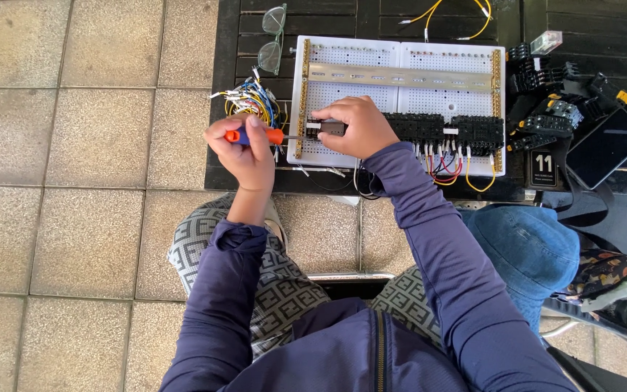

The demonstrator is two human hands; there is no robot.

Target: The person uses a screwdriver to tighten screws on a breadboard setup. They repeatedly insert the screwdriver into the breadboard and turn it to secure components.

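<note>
Screwdriver (254,136), orange-handled, clasped in left hand (244,152) grip, tip at black relay base (330,128) pinched by right hand (353,127) on one white perforated panel (400,94). Dark slatted surface (313,22); tiled floor (74,145); one pair of glasses (273,38).

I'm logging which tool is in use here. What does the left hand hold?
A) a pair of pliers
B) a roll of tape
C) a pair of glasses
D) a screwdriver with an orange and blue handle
D: the left hand grips a screwdriver with an orange and blue handle, its shaft pointing toward the grey block that the right hand holds on the white panel.
</note>
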